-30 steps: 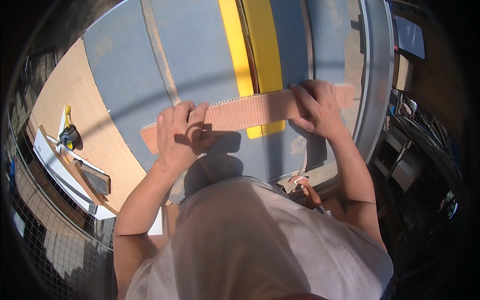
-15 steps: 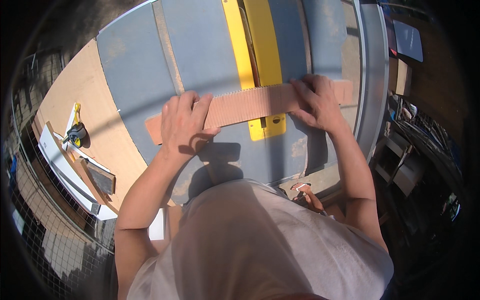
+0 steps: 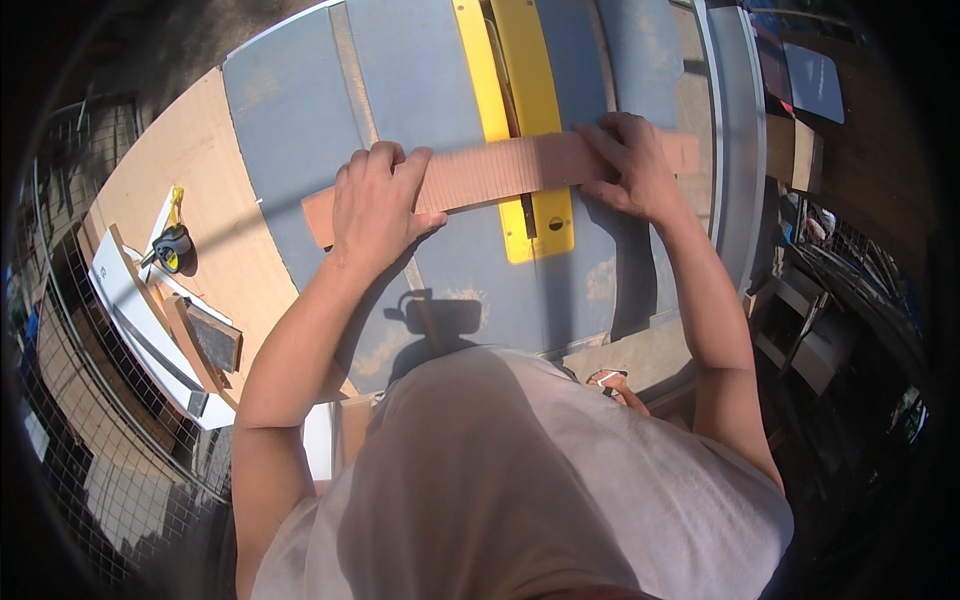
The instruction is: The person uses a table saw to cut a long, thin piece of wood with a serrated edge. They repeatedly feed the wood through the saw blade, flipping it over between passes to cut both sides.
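1. Bending over a blue-grey counter (image 3: 420, 80), in a pale shirt (image 3: 570, 450) at the lower edge of the view.
2. Gripping the left part of a wooden strip (image 3: 500, 172) in the left hand (image 3: 380, 205), with a grip closed to the strip's own width and the thumb by its lower edge.
3. Pinching it likewise in the right hand (image 3: 630, 175), leaving the right tip jutting out beyond.
4. Holding it crosswise over the slotted yellow plate (image 3: 530, 90). Cannot tell whether pressed flat or slightly raised.
5. Already lined across the middle with close parallel marks, seemingly saw cuts. Largely plain at both ends, so apparently worked only in part; impossible to check beneath the hands.
6. Farther left, lying untouched on a pale wooden panel (image 3: 190, 150): a tape measure (image 3: 173, 250).
7. Bounded at far right by a grey metal rail (image 3: 738, 120), well apart from the left hand.
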Motion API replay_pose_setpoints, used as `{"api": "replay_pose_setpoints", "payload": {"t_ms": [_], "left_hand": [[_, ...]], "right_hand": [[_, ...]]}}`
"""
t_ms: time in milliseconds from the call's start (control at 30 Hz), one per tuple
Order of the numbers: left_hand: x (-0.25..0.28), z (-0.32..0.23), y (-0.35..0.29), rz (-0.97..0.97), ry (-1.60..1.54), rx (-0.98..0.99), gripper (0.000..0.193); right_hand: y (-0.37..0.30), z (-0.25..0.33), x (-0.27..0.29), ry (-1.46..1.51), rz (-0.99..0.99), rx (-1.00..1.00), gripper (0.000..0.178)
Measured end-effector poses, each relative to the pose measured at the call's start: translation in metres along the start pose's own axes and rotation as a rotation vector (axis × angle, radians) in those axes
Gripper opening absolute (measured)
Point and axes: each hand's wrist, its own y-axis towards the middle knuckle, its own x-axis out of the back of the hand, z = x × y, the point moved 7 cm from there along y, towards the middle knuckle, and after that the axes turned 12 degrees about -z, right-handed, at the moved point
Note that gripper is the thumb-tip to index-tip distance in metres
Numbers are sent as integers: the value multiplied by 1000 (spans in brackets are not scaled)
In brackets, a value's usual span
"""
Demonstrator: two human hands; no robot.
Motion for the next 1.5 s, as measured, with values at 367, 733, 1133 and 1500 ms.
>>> {"api": "replay_pose_setpoints", "payload": {"t_ms": [367,733,1133,1500], "left_hand": [[-2,16,19,7,79,21,80],[3,33,45,-88,88,39,76],[21,50,103,-274,244,-107,78],[49,-19,-11,-693,297,-402,77]], "right_hand": [[30,-12,-11,-53,32,-78,76],[60,-23,-14,-143,20,-89,80],[117,-48,2,-136,-200,58,74],[-11,29,59,-446,-655,304,81]]}}
